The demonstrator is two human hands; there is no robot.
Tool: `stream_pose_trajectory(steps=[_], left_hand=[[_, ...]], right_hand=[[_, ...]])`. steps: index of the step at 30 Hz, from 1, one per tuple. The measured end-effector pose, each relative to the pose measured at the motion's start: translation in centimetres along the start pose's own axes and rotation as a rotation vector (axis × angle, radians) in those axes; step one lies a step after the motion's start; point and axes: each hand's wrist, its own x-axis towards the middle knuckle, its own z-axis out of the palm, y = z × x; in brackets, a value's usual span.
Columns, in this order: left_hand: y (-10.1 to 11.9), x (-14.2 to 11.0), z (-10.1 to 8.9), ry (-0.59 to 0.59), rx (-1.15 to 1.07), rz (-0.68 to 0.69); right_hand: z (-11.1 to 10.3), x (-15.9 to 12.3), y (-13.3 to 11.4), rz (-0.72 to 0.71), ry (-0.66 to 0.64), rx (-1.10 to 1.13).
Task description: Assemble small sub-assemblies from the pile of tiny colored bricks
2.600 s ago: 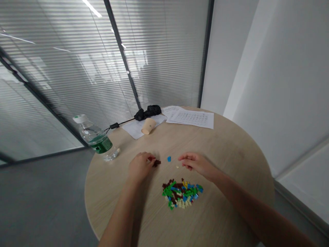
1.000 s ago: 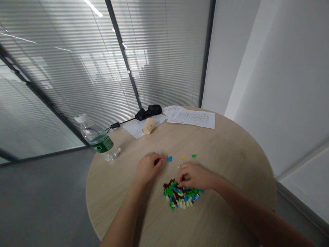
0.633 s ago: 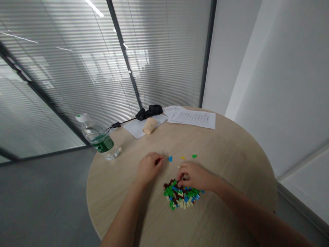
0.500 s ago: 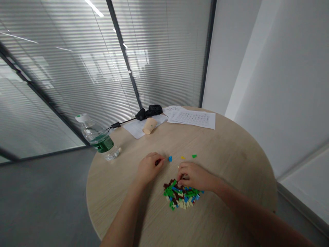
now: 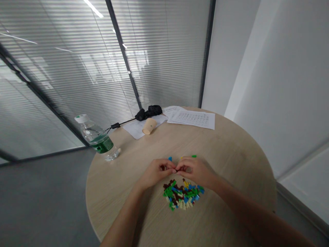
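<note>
**Left hand [image 5: 155, 170] and right hand [image 5: 192, 170] meet above the brick pile [image 5: 182, 196]**

Since the frame just before, the left hand has moved inward from beside the blue brick [image 5: 170, 158], and the right hand has lifted off the top of the pile. Both hands now sit just above the pile, fingers curled and fingertips pressed together. A small dark piece [image 5: 177, 170] shows between the fingertips, mostly hidden, so its exact shape cannot be told. Both hands seem to pinch it.

The pile of small plastic bricks, in green, brown, blue, cream and yellow, lies on the round wooden table [image 5: 231, 164], just below the hands and not touching them. The blue brick lies just beyond the left fingers. A yellow brick [image 5: 182, 157] and a green brick [image 5: 194, 156] lie just beyond the right hand.

Farther off, near the table's far edge, a paper cup [image 5: 149, 126] lies on its side on a white sheet [image 5: 136, 129], beside printed papers [image 5: 191, 120] and a black fabric bundle [image 5: 150, 112]. A black cable [image 5: 125, 120] runs from the bundle. A water bottle [image 5: 96, 139] lies on its side at the left edge.
</note>
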Motion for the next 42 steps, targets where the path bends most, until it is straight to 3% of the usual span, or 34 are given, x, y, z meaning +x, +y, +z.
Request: stream_pose_trajectory(steps=[6,11,14,19,32,42], left_hand=[[-0.2,0.2,-0.4,0.064,0.011,0.026],[-1.1,0.1,-2.5,0.373,0.182,-0.071],[-1.6,-0.1,-3.5,0.467,0.379,-0.176],[-1.6,-0.2,-3.7,0.44,0.532,-0.27],[-1.5,-0.3,-3.7,0.343,0.59,-0.336],[-2.1,-0.2,-3.6,0.412,0.722,-0.303]], right_hand=[[0.1,0.0,0.1,-0.01,0.044,0.054],[-0.7,0.0,0.3,0.096,0.122,0.01],[-0.9,0.0,0.4,0.123,0.134,-0.034],[-0.7,-0.1,0.5,0.096,0.084,-0.06],[-0.9,-0.1,0.4,0.074,0.032,-0.06],[-1.1,-0.1,0.0,0.07,-0.013,-0.105]])
